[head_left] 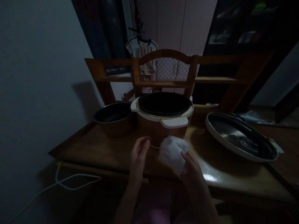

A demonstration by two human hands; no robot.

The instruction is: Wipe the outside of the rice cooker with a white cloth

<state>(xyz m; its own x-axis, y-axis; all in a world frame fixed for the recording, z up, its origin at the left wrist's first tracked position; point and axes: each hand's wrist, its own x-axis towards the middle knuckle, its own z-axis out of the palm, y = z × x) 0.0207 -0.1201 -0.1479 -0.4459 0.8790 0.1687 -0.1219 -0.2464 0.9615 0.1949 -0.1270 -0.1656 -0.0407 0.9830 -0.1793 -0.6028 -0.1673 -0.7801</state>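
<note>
An open rice cooker (162, 119) with a brown body and white rim stands on the wooden table (100, 149), its dark inner cavity showing. My right hand (192, 172) is closed on a crumpled white cloth (173, 151), held against the cooker's lower front. My left hand (138, 157) hovers just left of the cloth near the cooker's base, fingers loosely curved and apart, holding nothing.
A dark metal inner pot (114, 118) sits left of the cooker. The cooker's lid (240, 137) lies upside down at right. A wooden chair back (163, 70) and shelf stand behind. A white cable (67, 183) hangs off the table's left edge by the wall.
</note>
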